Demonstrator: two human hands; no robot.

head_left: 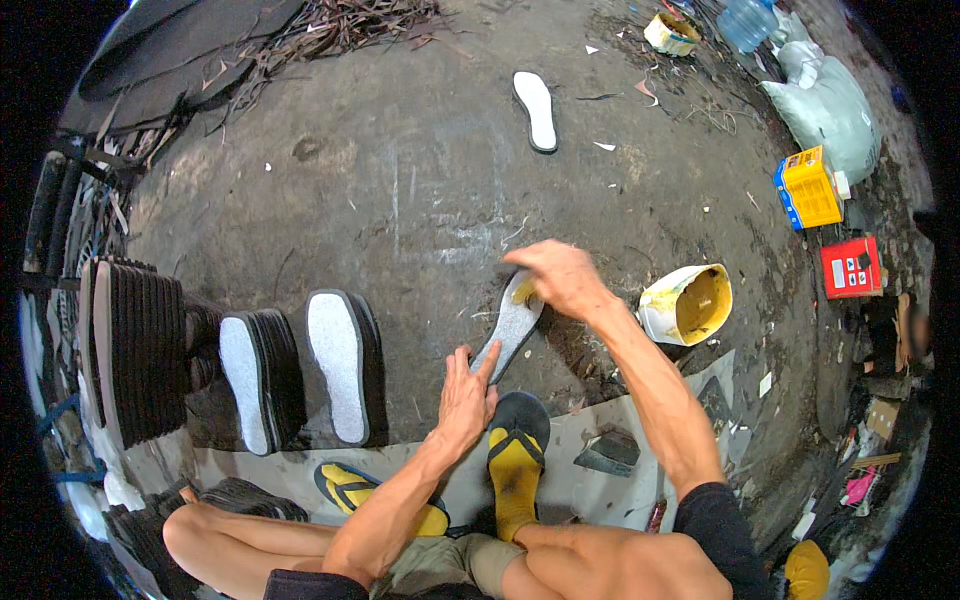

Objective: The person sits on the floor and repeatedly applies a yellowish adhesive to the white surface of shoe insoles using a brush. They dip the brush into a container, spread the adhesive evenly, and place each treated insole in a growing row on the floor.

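Observation:
A grey shoe sole (512, 328) with a dark edge lies slantwise on the floor in front of me. My left hand (467, 402) rests at its near end, fingers stretched out and one pressing on its top. Over the far end, my right hand (563, 280) is closed and slightly blurred; what its fingers hold is hidden. Beside those fingers a yellowish patch (523, 291) shows on the sole. To the right stands a white tub (655, 312) smeared inside with yellow paste. Farther off lies a single white-topped sole (536, 112).
On the left are a short sole stack (336, 365), another stack (246, 380) and a tall dark pile (140, 350). A yellow can (812, 190), a red box (851, 268) and a stuffed sack (835, 120) line the right. Dark scraps (335, 35) lie far back.

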